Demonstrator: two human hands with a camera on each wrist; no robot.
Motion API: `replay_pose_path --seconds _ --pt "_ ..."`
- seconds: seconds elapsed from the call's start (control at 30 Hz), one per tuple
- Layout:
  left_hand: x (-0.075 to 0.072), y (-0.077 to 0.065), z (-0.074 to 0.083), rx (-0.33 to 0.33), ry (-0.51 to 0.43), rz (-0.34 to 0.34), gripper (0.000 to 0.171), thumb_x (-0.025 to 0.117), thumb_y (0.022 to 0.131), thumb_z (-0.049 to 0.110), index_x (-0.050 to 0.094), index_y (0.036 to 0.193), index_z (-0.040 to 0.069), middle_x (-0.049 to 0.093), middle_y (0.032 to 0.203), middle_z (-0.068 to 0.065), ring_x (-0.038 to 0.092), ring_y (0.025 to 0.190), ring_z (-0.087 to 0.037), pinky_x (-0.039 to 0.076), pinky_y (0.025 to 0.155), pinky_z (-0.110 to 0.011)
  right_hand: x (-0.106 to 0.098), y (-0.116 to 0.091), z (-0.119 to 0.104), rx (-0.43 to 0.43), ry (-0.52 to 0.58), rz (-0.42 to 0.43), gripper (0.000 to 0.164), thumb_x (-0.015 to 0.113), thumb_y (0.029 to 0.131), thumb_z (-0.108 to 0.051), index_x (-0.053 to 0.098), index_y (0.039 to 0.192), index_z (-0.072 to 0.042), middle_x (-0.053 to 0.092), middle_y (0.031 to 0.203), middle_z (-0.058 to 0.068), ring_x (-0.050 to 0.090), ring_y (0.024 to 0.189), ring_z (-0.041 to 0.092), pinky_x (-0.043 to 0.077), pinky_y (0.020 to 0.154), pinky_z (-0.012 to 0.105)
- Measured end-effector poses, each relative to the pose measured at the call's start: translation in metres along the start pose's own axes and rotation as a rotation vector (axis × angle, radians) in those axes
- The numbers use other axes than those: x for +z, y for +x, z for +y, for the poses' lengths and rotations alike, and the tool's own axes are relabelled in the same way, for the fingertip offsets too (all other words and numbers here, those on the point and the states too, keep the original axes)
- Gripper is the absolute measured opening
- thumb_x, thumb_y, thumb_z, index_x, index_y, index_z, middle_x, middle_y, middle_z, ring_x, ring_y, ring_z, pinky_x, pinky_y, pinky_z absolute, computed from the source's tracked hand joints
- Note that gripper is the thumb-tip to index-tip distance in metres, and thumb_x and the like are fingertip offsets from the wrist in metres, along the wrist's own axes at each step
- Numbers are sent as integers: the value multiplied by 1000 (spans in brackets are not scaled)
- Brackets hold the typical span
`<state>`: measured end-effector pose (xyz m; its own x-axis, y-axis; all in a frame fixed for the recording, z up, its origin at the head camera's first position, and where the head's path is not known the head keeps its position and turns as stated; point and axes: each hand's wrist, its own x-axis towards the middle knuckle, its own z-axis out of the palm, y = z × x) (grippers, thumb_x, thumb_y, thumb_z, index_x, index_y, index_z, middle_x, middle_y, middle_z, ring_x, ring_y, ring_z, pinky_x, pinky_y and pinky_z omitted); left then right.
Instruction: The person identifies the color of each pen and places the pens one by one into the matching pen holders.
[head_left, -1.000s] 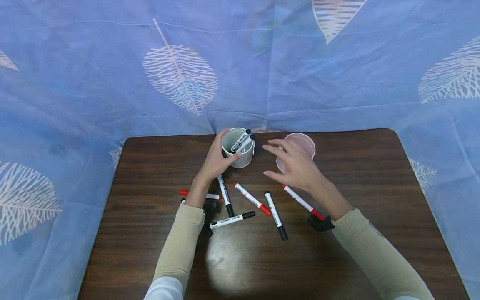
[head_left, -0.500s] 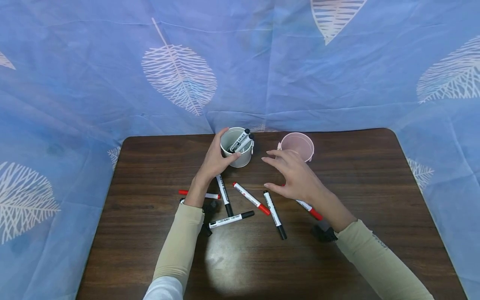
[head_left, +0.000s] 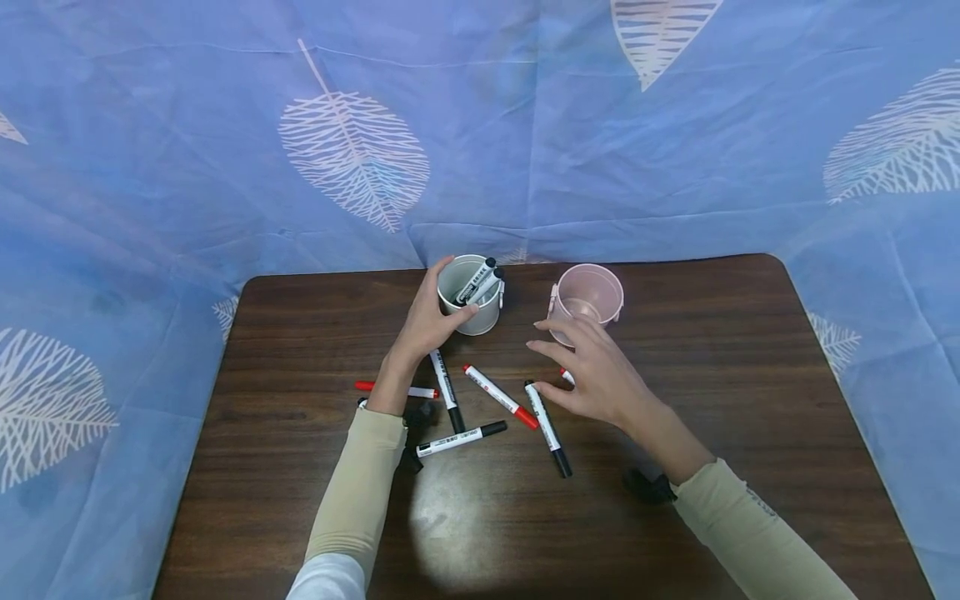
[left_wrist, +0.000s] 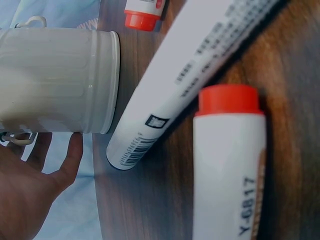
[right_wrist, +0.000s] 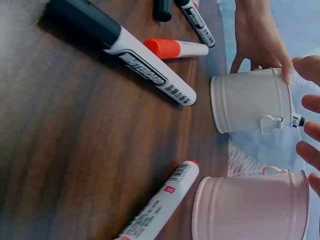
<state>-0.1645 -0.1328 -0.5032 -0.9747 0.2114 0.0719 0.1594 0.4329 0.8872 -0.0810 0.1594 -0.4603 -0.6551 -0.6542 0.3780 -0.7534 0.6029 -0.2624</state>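
My left hand [head_left: 429,321] grips a white bucket [right_wrist: 245,100] near its rim, thumb in front and fingers behind. Two black-capped whiteboard markers [head_left: 477,283] lean inside that bucket. To its right stands a pink bucket [right_wrist: 252,210], upright on the table. In front of the pink bucket my right hand [head_left: 600,379] hovers with fingers spread and nothing between them. Beneath it lies a red-ended marker [right_wrist: 165,200], mostly hidden by the hand in the head view. Left of the right hand's thumb is a black-capped marker [head_left: 547,429].
Other loose markers lie on the brown table [head_left: 315,333]: one red-capped [head_left: 498,395] mid-table, two black-capped [head_left: 447,392] near my left wrist. A red marker [head_left: 365,385] is partly covered by that wrist. Blue leaf-patterned cloth [head_left: 487,125] hangs behind the table.
My right hand has drawn back toward me from the pink bucket, uncovering more of it and covering the red marker. The left hand keeps its hold on the white bucket.
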Motion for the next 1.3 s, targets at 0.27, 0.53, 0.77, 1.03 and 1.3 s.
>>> replay_pose_path --seconds 0.27,0.53,0.77,1.03,1.3 --pt "0 1 0 5 -2 7 86 76 88 31 25 156 25 32 157 -4 37 140 -22 33 111 -47 2 -18 -9 52 -7 -57 57 79 79 -41 65 129 -17 52 141 9 46 131 30 27 114 56" --pt "0 -1 -2 0 -11 8 86 77 87 31 26 156 24 34 155 -5 39 138 -25 34 109 -51 19 -37 -15 55 23 -71 53 80 79 -40 67 124 -16 52 140 10 47 129 31 33 109 58" --pt "1 -1 -1 3 -9 7 87 76 88 31 25 156 20 32 156 -6 39 138 -25 34 109 -51 22 -43 -14 70 27 -76 50 80 78 -39 69 122 -17 51 141 10 47 128 32 35 109 52" --pt "2 0 -1 15 -4 11 87 77 87 31 25 156 21 32 157 -6 38 138 -25 34 109 -51 25 -51 -17 107 -7 -130 51 80 78 -43 70 121 -17 50 142 9 44 129 30 37 107 52" --pt "2 -1 -2 13 -25 12 87 77 87 30 25 156 22 33 155 -7 42 135 -28 36 107 -51 33 -61 -22 156 3 -177 57 82 75 -51 72 121 -18 51 141 9 46 127 30 38 105 54"
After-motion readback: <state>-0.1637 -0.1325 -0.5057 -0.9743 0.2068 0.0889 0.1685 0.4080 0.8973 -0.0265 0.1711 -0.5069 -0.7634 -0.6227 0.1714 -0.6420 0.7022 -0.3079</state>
